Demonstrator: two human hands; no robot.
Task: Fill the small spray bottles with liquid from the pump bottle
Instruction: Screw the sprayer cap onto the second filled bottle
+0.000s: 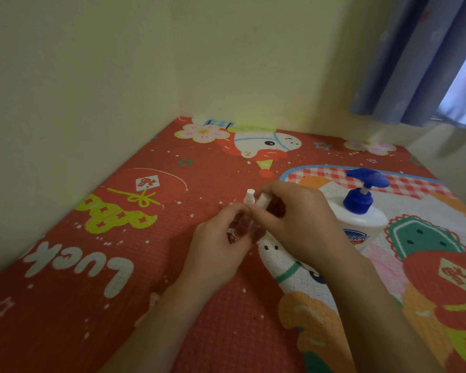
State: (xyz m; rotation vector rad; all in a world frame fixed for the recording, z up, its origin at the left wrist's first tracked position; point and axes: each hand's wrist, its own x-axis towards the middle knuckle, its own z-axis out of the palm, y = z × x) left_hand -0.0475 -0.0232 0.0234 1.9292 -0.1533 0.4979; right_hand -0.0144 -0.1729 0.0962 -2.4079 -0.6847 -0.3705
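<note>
Left hand grips a small clear spray bottle round its body, fingers curled, bottle held approx. upright above the mat. White spray nozzle sticks up from the bottle top, uncovered. Right hand sits just right of the bottle, touching the left hand; its fingertips pinch a small white cap directly beside the nozzle, cap tilted. Whether cap and nozzle touch: cannot tell. Liquid level in the bottle: not readable, glass shows the red mat through it.

Pump bottle stands upright on the mat, right of and slightly beyond the right hand, partly hidden by that hand. Body is white w/ a blue label; collar and pump head are blue, spout pointing left.

Mat is red w/ cartoon figures, flowers, white lettering and a checked panel at far right. It lies in a corner formed by cream walls at left and far side. Blue curtain hangs at far right.
</note>
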